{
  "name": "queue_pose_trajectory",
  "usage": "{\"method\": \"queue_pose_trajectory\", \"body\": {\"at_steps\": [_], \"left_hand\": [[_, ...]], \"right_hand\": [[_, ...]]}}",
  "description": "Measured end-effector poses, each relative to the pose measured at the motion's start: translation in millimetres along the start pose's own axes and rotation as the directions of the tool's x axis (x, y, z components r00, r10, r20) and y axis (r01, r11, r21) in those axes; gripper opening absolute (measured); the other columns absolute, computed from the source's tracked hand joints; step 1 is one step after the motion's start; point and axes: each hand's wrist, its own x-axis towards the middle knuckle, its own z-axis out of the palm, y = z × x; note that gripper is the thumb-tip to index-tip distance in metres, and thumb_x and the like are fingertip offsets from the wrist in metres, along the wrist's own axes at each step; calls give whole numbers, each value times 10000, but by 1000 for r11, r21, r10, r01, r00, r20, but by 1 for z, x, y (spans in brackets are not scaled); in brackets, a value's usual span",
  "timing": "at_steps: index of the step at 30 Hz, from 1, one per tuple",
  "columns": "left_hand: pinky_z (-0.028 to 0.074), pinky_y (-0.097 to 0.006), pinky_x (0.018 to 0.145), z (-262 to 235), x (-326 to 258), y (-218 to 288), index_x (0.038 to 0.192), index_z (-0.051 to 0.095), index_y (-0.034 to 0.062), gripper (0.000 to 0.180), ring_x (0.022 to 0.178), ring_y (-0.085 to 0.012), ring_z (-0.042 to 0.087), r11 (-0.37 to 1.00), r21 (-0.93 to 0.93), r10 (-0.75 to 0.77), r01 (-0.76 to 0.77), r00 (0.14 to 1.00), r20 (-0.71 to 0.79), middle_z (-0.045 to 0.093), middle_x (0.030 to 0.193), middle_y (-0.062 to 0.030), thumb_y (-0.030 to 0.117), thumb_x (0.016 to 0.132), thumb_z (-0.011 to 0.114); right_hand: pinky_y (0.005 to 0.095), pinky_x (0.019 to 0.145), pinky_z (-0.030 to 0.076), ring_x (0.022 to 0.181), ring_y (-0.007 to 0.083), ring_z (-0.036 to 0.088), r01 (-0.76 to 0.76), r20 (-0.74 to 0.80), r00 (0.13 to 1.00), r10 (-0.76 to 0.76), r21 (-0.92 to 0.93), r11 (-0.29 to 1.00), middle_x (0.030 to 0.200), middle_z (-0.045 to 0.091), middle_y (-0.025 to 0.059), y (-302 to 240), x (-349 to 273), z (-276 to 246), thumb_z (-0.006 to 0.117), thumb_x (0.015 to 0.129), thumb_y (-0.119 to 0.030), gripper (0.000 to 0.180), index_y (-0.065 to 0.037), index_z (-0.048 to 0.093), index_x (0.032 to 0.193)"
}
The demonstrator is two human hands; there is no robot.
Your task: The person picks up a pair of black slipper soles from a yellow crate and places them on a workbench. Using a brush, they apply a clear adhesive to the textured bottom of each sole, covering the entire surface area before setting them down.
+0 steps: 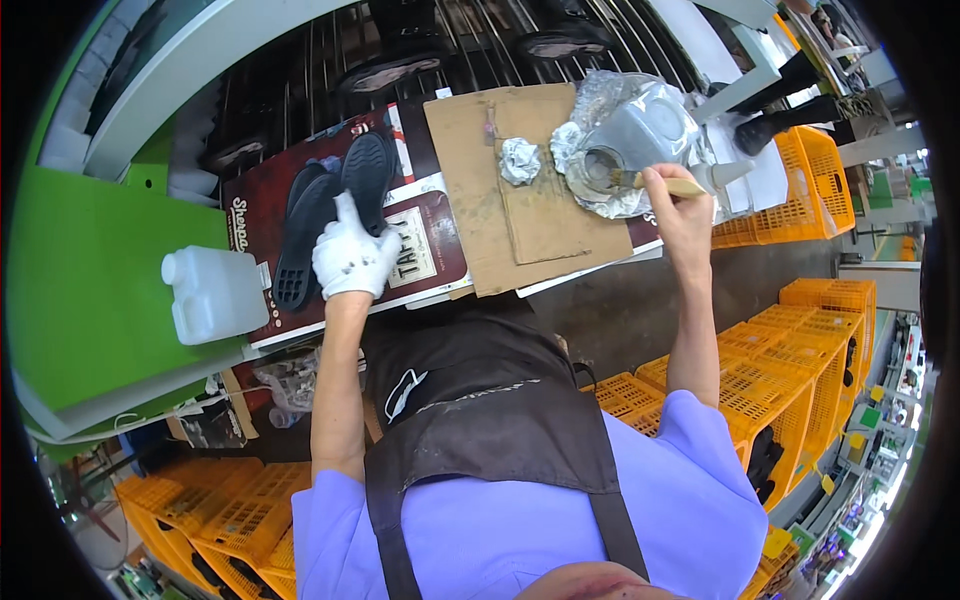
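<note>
Noting, closest to the lens, a lavender shirt (pixel 520 520) under a dark brown apron (pixel 480 400), with both bare forearms reaching away toward the bench.

Recording the left hand (pixel 352 258), in a white glove, closing its fingers over the near ends of two black soles (pixel 330 205), with one finger extending up between them. Judging the grip to be steadying the pair flat, tread upward, against a maroon printed board (pixel 425 255); glove likely keeping the skin clean.

Recording the right hand (pixel 682 215), bare, pinching the wooden handle of a brush (pixel 668 184) between thumb and fingertips, with the bristle end dipping into a foil-lined pot (pixel 640 135). Judging the wrist to be angling inward so the brush enters the pot mouth from the side.

Logging a white plastic jug (pixel 212 293) standing just left of the soles on a green surface (pixel 90 290), within easy reach of the gloved hand.

Logging a cardboard sheet (pixel 540 215) lying between soles and pot, apparently shielding the board beneath; carrying a crumpled foil wad (pixel 519 160) near its far edge.

Observing orange crates (pixel 800 350) stacking at the right, below bench level, and more at lower left.

Observing, farthest out, a barred rack (pixel 480 40) carrying dark footwear, and black boots (pixel 790 85) at upper right. Unable to tell finer detail at that distance.
</note>
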Motion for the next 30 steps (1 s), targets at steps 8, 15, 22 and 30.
{"method": "queue_pose_trajectory", "body": {"at_steps": [8,15,22,30], "left_hand": [[413,-309,913,0,-6,-24,1390,260,-29,800,1068,-200,495,218,-911,43,-350,936,-349,473,1217,-154,124,740,701],[466,-340,928,4,-19,-21,1248,474,40,479,1002,-184,579,-504,-863,-4,-4,1000,-2,571,1097,-60,4,791,610],[521,-321,806,6,-27,1,1242,460,-36,463,936,-249,624,-400,-889,353,224,933,76,604,1089,-215,162,834,553],[469,-412,891,11,-38,19,1277,435,-16,518,990,-309,591,-563,-714,505,417,857,102,563,1171,-180,396,976,341]], "right_hand": [[288,550,459,572,202,576,295,120,955,-270,-327,898,711,618,130,30,15,30,638,834,-155,142,-14,634,844],[228,465,432,515,53,547,-179,4,984,179,46,983,668,638,39,30,14,22,696,824,-204,199,-9,657,830],[175,446,422,487,43,543,-208,-100,968,229,189,960,623,608,13,30,-13,21,695,833,-205,197,-16,646,802],[174,473,429,524,40,541,-224,-43,972,231,128,966,638,607,9,7,-7,-1,667,856,-222,207,-17,657,829]]}}
